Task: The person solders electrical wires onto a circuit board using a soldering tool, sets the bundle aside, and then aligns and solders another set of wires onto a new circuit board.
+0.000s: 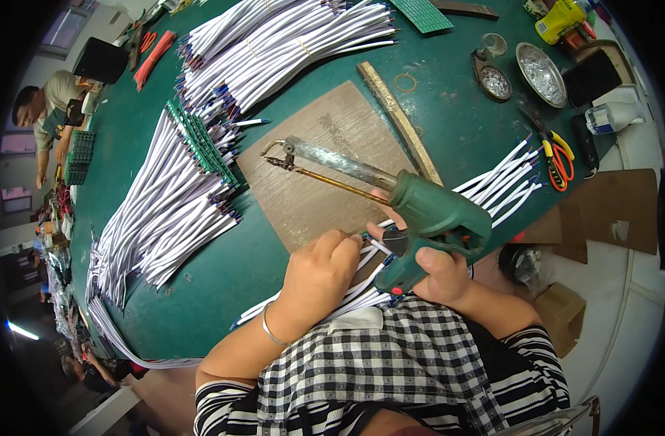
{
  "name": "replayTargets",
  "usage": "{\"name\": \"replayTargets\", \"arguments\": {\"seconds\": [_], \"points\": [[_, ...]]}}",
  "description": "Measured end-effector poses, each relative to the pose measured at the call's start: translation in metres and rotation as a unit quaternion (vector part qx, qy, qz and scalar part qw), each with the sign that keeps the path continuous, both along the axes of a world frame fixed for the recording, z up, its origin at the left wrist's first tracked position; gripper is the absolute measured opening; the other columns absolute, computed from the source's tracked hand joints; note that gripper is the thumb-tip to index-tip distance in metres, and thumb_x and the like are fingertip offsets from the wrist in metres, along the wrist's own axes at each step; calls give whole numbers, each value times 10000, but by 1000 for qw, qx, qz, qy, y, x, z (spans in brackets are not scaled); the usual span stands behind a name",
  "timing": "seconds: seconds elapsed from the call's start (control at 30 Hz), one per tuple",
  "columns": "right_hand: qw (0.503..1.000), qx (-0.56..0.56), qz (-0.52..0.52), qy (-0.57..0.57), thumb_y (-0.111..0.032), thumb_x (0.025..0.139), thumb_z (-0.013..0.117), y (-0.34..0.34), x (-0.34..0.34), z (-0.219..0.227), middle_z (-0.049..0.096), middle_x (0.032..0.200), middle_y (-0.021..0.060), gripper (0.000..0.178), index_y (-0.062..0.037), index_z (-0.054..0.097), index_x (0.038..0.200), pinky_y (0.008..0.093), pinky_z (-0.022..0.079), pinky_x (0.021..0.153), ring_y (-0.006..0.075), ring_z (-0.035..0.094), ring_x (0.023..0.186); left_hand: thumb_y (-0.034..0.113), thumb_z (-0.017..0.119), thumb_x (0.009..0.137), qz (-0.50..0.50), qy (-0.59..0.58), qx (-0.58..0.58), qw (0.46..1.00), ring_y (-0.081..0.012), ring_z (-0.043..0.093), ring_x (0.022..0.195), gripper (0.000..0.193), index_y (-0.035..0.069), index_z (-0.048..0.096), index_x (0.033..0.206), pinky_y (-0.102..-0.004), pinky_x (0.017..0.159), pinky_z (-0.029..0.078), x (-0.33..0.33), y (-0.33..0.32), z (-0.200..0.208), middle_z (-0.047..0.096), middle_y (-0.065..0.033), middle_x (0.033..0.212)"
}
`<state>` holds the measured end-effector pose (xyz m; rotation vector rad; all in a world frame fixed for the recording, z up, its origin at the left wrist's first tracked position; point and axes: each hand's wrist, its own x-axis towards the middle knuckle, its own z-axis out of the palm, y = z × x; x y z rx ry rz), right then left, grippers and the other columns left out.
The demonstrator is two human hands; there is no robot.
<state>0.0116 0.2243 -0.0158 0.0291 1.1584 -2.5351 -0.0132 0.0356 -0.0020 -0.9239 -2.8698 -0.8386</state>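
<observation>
Your right grip (pixel 440 277) is closed; your left grip (pixel 319 270) curls, knuckles hiding whether it pinches anything. Ahead of your left lies a big pile of white cables (pixel 285 51), likely left to do; held in your right, a green soldering gun (pixel 438 214); ahead-left, green circuit boards (pixel 200 142), perhaps already joined; beneath both, loose cables (pixel 358 296), seemingly unfinished, tips unclear.

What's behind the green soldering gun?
Behind the soldering gun: the brown board, visible either side of the barrel, and a metal bar reaching the gun's edge. Whatever the gun directly covers is hidden; whether the bar continues there can't be told.
</observation>
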Motion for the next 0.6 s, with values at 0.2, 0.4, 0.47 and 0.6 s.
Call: {"name": "replayTargets", "arguments": {"seconds": [0.2, 0.4, 0.47, 0.6], "points": [[987, 155, 24, -38, -248, 847, 598, 52, 35, 25, 614, 1092, 134, 551, -27, 415, 1317, 394, 437, 941, 223, 603, 1004, -12, 688, 728, 11, -5, 47, 999, -255, 613, 638, 132, 28, 612, 828, -337, 562, 516, 1, -3, -7, 603, -86, 770], [764, 603, 76, 216, -242, 833, 595, 84, 49, 51, 632, 766, 78, 353, -2, 583, 1092, 267, 454, 755, 175, 610, 685, -11, 693, 731, 10, -15, 40, 999, -249, 618, 644, 121, 27, 605, 806, -329, 558, 524, -2, -1, -8, 600, -86, 767], [758, 625, 93, 162, -192, 820, 615, 84, 58, 47, 642, 832, 95, 206, -10, 652, 909, 321, 446, 805, 212, 608, 765, -12, 695, 728, 12, -17, 33, 999, -246, 620, 647, 126, 29, 605, 806, -327, 557, 522, -2, -1, -7, 600, -83, 765], [741, 607, 34, 283, -130, 785, 640, 86, 60, 46, 640, 945, 102, 217, -13, 652, 967, 371, 436, 840, 250, 579, 931, -5, 690, 737, 8, -22, 34, 999, -249, 614, 635, 116, 33, 602, 802, -332, 554, 520, -3, -2, -6, 592, -79, 760]]}}
